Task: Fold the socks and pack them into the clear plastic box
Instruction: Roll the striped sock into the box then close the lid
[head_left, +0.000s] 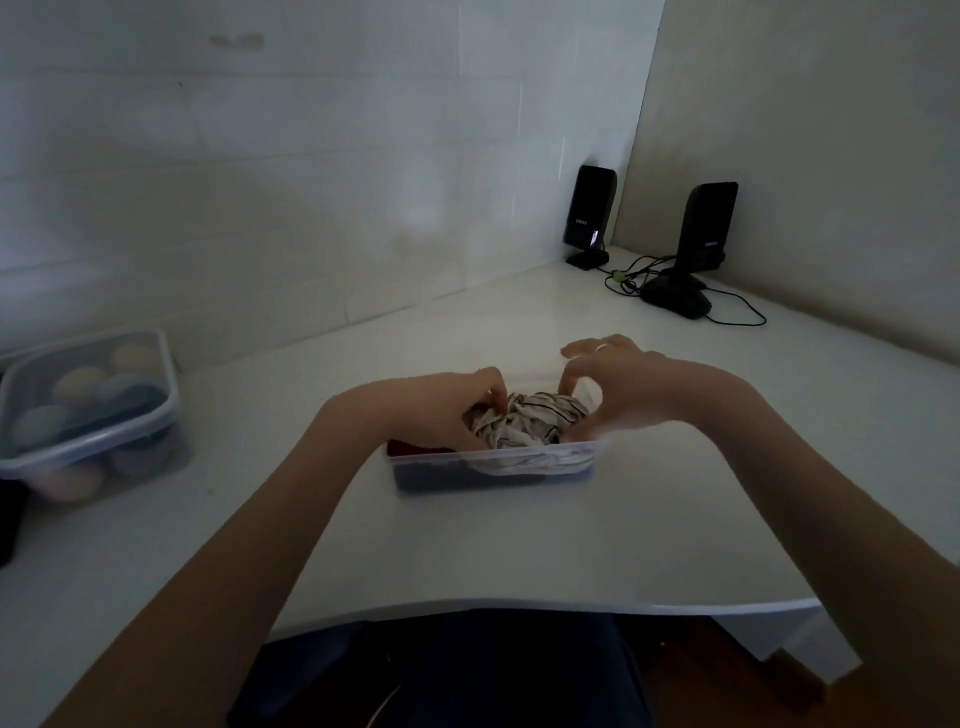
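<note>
while both hands work at the middle of the frame, the clear plastic box (493, 467) sits on the white table (571, 545) with a striped sock bundle (524, 421) bulging above its rim – something dark red and dark blue lies beneath it inside; the left hand (447, 410) has its fingers curled, pinching the bundle's left side, and the right hand (618, 384) pinches the right side, fingers partly spread – at the left edge a second lidded container (83, 410) holds rolled socks, and two black speakers (696, 244) stand at upper right

Head view, forward-down, close over desk (519, 545)
</note>
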